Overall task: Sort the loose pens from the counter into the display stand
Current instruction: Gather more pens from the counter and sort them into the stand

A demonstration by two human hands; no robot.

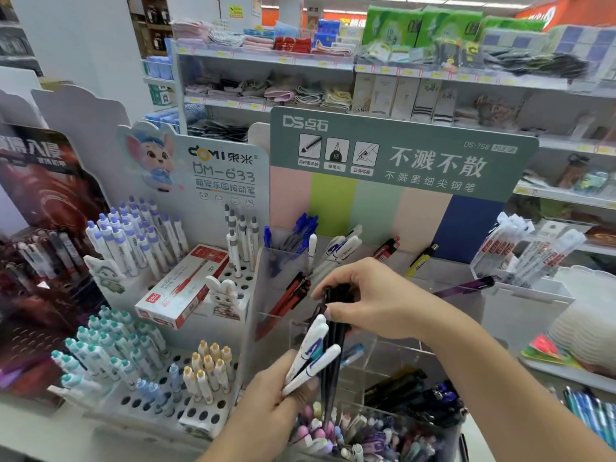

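Note:
My left hand (pixel 273 395) grips a bunch of pens (pixel 316 351), two white ones with blue print and several black ones, held upright in front of the clear acrylic display stand (pixel 393 355). My right hand (pixel 363 295) pinches the tops of the black pens (pixel 340 295) in that bunch. Behind them, the stand's upper compartments hold blue pens (pixel 300 238), white pens (pixel 343 248), red pens (pixel 293 295) and a yellow-black pen (pixel 421 260). The front compartment (pixel 373 431) holds several pastel pens.
A white DOMI peg stand (pixel 173 328) with purple, teal and yellow capped pens stands at the left, a red pen box (pixel 183 288) lying on it. Packaged pens (pixel 520 251) lean in a tray at the right. A stack of white plates (pixel 586 328) sits far right. Store shelves run behind.

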